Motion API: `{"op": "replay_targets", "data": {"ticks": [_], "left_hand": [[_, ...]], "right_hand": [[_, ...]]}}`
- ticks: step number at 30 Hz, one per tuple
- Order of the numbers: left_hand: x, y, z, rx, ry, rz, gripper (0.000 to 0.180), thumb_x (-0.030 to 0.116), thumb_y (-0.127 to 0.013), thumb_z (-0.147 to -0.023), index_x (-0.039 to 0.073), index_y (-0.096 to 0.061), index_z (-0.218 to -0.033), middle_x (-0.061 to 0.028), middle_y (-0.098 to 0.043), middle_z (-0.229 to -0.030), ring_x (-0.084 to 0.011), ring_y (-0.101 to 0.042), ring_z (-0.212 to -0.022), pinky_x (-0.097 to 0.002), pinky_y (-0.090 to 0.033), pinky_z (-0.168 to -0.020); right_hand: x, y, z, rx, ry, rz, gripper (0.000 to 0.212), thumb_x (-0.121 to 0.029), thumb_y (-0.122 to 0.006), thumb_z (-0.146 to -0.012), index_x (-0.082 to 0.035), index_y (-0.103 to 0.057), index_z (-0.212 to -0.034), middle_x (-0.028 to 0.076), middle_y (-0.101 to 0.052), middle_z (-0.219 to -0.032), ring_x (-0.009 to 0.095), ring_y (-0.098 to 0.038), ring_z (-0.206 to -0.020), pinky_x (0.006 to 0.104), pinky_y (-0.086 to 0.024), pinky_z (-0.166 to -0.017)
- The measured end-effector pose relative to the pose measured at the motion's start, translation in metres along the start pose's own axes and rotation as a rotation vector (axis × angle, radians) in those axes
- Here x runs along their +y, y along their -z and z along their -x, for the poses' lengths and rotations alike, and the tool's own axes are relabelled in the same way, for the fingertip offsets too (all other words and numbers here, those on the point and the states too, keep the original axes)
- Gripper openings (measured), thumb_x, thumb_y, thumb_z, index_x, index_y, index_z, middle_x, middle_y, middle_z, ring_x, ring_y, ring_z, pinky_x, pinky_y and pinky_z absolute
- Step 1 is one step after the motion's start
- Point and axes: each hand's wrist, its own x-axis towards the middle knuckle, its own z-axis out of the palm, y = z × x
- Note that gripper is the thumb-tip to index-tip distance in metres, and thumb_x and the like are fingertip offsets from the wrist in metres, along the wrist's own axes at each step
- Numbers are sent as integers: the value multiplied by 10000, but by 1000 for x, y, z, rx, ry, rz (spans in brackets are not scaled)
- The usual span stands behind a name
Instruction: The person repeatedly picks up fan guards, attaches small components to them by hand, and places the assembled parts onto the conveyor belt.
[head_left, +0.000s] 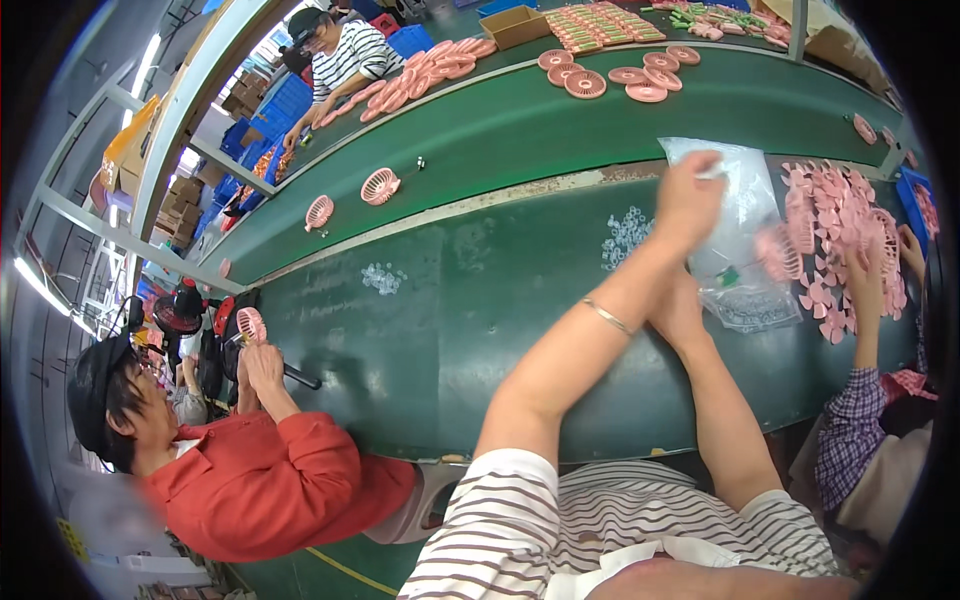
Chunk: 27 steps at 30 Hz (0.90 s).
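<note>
My left hand (690,200) is over the upper part of a clear plastic bag (745,190), its fingers curled together. What is between them does not show. Small clear pieces fill the lower end of the bag, and a small green patch (728,276) shows on it. My left forearm, with a bracelet (607,315), crosses over my right hand (678,302), hiding its fingers. Beside my left forearm lies a loose heap of small clear pieces (627,232). Next to the bag is a blurred pink fan grille (777,251).
Pink fan blades (825,205) are heaped at right, where a co-worker's hand (862,275) reaches in. At left, a co-worker in red holds a pink fan housing (251,325). More clear pieces (383,278) lie between us. Beyond the ledge, a green belt (480,150) carries pink parts.
</note>
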Motion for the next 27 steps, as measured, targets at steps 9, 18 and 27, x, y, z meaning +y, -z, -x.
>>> {"op": "replay_targets", "data": {"ticks": [9, 18, 27], "left_hand": [[-100, 305, -47, 686, 479, -1167, 508, 83, -591, -736, 37, -418, -1212, -186, -424, -1190, -344, -528, -1044, -423, -459, -867], [-127, 414, -36, 676, 452, -1776, 253, 314, -609, -787, 136, -641, -965, -113, -471, -1183, -295, -419, -1120, -466, -330, -894], [-24, 235, 23, 200, -147, -1355, 160, 162, -610, -717, 5, -638, -704, -131, -568, -919, -303, -528, -880, -425, -402, -760]], "right_hand": [[7, 4, -13, 61, -77, -35, 109, 47, -592, -714, -5, -567, -806, 162, -546, -787, 358, -566, -714, 418, -451, -626], [4, 6, -6, 106, -164, -52, 122, 57, -611, -723, 11, -544, -813, 121, -548, -714, 200, -553, -583, 294, -439, -525], [11, 11, -9, 135, -57, 45, 99, 11, -558, -726, -29, -485, -781, 171, -517, -763, 384, -531, -725, 456, -420, -626]]}}
